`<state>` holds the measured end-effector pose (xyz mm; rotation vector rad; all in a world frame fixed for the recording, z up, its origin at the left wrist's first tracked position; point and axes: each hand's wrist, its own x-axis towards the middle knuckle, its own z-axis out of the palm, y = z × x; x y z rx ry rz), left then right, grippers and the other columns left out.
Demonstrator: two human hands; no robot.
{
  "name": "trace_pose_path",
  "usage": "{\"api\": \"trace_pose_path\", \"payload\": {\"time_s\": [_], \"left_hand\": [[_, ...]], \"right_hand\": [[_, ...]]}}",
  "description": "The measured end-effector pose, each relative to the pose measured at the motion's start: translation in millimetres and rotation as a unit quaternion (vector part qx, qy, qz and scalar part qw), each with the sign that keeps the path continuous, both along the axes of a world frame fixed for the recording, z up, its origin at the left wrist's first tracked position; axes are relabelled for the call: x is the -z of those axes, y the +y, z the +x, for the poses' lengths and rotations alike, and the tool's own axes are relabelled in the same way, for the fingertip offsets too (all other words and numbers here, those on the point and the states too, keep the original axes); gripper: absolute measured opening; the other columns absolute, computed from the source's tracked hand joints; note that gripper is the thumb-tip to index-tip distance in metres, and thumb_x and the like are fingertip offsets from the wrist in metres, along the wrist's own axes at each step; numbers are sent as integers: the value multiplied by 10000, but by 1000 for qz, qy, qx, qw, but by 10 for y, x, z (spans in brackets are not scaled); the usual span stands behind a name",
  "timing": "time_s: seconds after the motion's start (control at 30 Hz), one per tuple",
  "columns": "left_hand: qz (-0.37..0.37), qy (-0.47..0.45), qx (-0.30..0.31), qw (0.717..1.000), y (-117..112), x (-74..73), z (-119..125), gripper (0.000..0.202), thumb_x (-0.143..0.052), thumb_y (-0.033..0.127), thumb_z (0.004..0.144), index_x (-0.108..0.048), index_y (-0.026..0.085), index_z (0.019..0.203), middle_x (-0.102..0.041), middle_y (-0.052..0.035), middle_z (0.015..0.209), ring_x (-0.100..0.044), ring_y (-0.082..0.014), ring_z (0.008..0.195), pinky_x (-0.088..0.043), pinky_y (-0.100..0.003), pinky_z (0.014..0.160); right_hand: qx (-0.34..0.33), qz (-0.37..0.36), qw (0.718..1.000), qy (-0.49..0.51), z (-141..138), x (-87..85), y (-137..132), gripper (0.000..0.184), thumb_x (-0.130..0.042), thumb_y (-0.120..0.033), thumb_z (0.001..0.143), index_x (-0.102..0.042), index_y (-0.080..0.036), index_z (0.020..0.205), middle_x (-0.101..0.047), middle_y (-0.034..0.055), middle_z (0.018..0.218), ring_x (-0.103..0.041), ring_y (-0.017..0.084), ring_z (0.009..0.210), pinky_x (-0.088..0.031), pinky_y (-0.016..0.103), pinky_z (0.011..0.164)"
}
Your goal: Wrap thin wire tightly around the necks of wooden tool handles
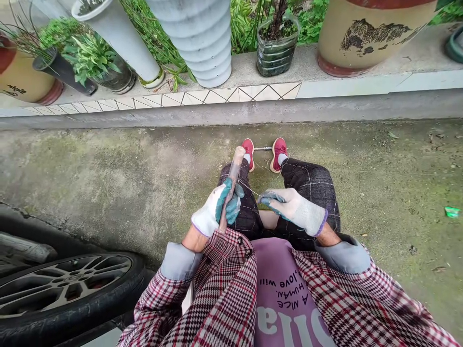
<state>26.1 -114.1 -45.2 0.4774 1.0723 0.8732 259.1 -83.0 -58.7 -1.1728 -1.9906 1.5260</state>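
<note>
My left hand [208, 212], in a white work glove with a teal palm, is wrapped around a short wooden stick [235, 168]. The stick leans up and away from me, its pale cut end on top. My right hand [298, 210], gloved the same way, is closed in a pinch on a thin wire [250, 188]. This wire runs toward the stick and also loops loosely above my knees; whether it is string or metal is hard to tell. On the ground, a thin rod [263, 148] spans the gap between my red shoes [279, 153].
Along the low tiled ledge [267, 92] ahead stand several potted plants and tall pots, among them a white ribbed pot [202, 43] and a tan pot [361, 38]. A car wheel [68, 284] is close at my left. A green wrapper [452, 212] lies on the concrete at right.
</note>
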Motion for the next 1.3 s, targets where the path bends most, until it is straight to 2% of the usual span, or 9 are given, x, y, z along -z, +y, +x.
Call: {"api": "trace_pose_path", "payload": {"time_s": [0.17, 0.3, 0.5, 0.6, 0.73, 0.83, 0.97, 1.1, 1.3], "left_hand": [[28, 148, -31, 988, 40, 23, 93, 499, -744, 645, 790, -625, 174, 903, -542, 69, 493, -386, -88, 310, -330, -210, 297], [40, 177, -17, 983, 90, -22, 65, 440, -784, 554, 767, -645, 151, 877, -641, 24, 603, -487, -85, 389, -414, -215, 376], [10, 44, 16, 999, 124, -24, -118, 556, -772, 601, 785, -681, 114, 1037, -539, 68, 567, -417, -60, 391, -346, -196, 370], [21, 16, 18, 999, 110, -11, -136, 536, -795, 568, 780, -666, 125, 1053, -579, 57, 613, -415, -55, 392, -339, -196, 365], [48, 37, 16, 998, 88, -54, -111, 453, -842, 432, 740, -636, 136, 1014, -670, 13, 743, -492, -60, 452, -415, -207, 419], [51, 68, 49, 995, 66, -138, -101, 469, -836, 387, 730, -637, 119, 1059, -699, -11, 789, -521, -64, 467, -420, -205, 426], [49, 146, 103, 983, 18, -216, -84, 361, -763, 400, 785, -618, 137, 986, -690, -9, 755, -505, -63, 438, -419, -201, 399], [48, 209, 166, 962, -32, -189, -40, 294, -731, 398, 794, -582, 173, 913, -598, 50, 638, -448, -54, 396, -387, -183, 364], [55, 240, 203, 948, -59, -234, 25, 276, -700, 423, 833, -600, 176, 905, -560, 57, 623, -417, -47, 418, -339, -169, 366]], "right_hand": [[-43, 2, 999, 1, -15, -90, -130, 307, -517, -349, 1001, -802, -234, 1007, -810, 30, 978, -731, 192, 869, -545, 300, 833], [-48, 1, 999, 10, 1, -144, -162, 290, -557, -389, 990, -816, -258, 971, -815, 37, 1005, -736, 215, 887, -551, 330, 874], [1, -30, 999, 16, 107, -131, -117, 258, -605, -410, 956, -810, -256, 926, -805, 32, 937, -715, 209, 828, -560, 312, 813], [32, -26, 999, 17, 173, -70, -96, 251, -599, -386, 948, -807, -246, 944, -782, 38, 864, -708, 217, 823, -566, 315, 813], [57, -38, 997, 34, 265, -20, -95, 296, -556, -387, 989, -808, -233, 1008, -786, 81, 983, -714, 261, 927, -559, 375, 882], [101, -54, 993, 40, 332, -16, -95, 311, -586, -411, 979, -810, -196, 982, -779, 122, 954, -702, 266, 887, -552, 367, 811], [190, -68, 978, 52, 415, 31, -58, 319, -637, -455, 932, -810, -188, 958, -726, 69, 817, -600, 184, 678, -478, 308, 597], [260, -69, 962, 55, 499, 141, -1, 241, -663, -400, 897, -813, -232, 981, -717, 30, 805, -607, 180, 707, -478, 284, 603], [204, -63, 977, -5, 584, 336, 47, 279, -617, -414, 917, -800, -211, 973, -740, 43, 816, -633, 189, 703, -520, 311, 647]]}}
